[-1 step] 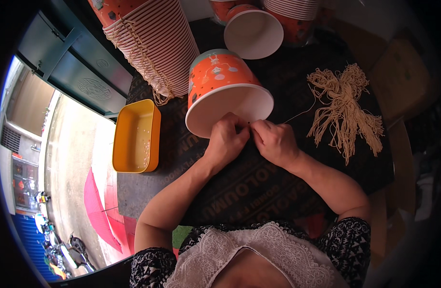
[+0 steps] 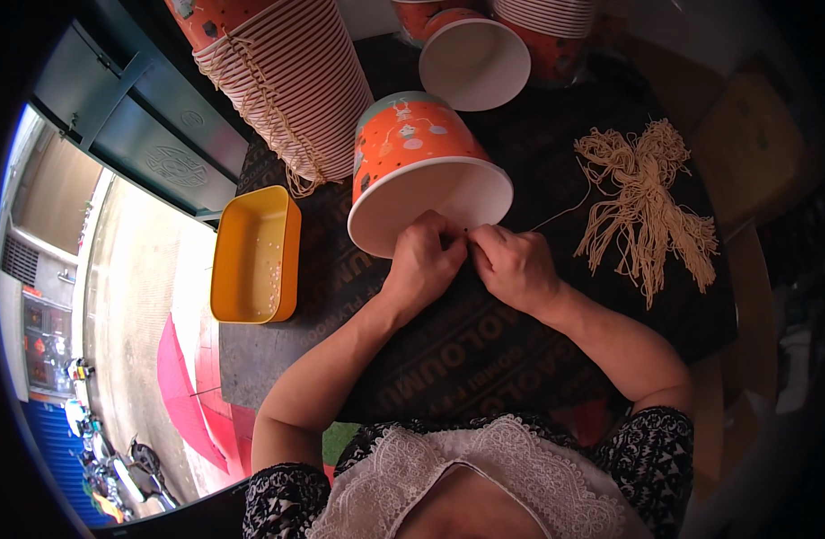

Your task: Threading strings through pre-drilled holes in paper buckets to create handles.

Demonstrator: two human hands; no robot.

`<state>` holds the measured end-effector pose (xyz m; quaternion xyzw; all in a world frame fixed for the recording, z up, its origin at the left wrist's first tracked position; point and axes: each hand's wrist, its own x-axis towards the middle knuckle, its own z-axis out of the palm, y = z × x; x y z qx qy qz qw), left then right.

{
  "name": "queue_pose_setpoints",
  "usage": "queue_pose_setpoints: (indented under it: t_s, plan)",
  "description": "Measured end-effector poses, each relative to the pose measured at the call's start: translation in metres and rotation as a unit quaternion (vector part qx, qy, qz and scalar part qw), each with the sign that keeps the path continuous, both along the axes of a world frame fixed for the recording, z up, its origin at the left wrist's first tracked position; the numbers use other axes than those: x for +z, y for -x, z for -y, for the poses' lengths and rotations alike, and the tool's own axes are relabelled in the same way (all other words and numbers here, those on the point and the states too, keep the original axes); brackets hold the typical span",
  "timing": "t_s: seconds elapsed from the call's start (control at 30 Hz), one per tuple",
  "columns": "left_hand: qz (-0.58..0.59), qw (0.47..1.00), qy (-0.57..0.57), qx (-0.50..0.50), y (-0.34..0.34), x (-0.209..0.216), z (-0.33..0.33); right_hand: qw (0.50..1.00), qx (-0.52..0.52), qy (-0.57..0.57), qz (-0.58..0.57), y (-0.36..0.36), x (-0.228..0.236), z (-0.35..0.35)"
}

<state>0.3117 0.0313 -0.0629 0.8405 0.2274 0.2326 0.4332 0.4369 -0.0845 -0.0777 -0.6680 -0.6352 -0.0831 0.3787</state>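
An orange paper bucket (image 2: 417, 135) lies on its side, its white mouth turned toward me. My left hand (image 2: 421, 260) is closed at the near rim, fingertips inside the mouth and thumb pressed against them. Right beside it, my right hand (image 2: 518, 265) is closed in a pinch, its fingertips almost meeting the left ones at the rim. A thin beige cord (image 2: 563, 213) runs from the right hand to a loose bundle of cords (image 2: 646, 207) on the table. What lies between the fingertips is mostly hidden.
A yellow tub (image 2: 292, 260) with small pale bits inside stands left on the dark table (image 2: 331, 310). Behind it leans a tall stack of paper buckets (image 2: 295, 99) with corded edges. More buckets (image 2: 473, 67) sit at the back. A red umbrella (image 2: 192, 395) is low on the left.
The paper bucket has shifted very slightly to the right. Both hands look the same.
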Motion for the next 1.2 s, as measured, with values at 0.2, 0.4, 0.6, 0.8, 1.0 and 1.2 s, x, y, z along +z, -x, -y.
queue_pose_setpoints:
  t_s: [0.2, 0.4, 0.6, 0.8, 1.0, 1.2]
  plan:
    - [0.0, 1.0, 0.011, 0.002, 0.0, 0.0, 0.0, 0.999, 0.002, 0.006, -0.044, -0.001, -0.001, -0.001]
    - [0.051, 0.996, -0.072, -0.002, -0.003, -0.006, 0.001, 0.98, 0.009, -0.004, -0.199, -0.003, 0.001, -0.003]
    - [0.057, 0.992, -0.109, 0.008, -0.003, -0.005, 0.001, 0.958, 0.014, 0.082, -0.274, -0.01, 0.008, -0.004]
    - [0.041, 0.994, -0.1, -0.005, 0.0, -0.005, -0.001, 0.951, 0.029, 0.095, -0.292, -0.012, 0.012, -0.004]
    - [0.05, 0.995, -0.086, -0.031, 0.003, -0.005, 0.0, 0.942, 0.02, 0.107, -0.319, -0.011, 0.012, -0.004]
    - [0.027, 0.998, -0.034, -0.039, 0.002, 0.002, 0.006, 0.936, 0.011, 0.111, -0.333, -0.009, 0.012, -0.003]
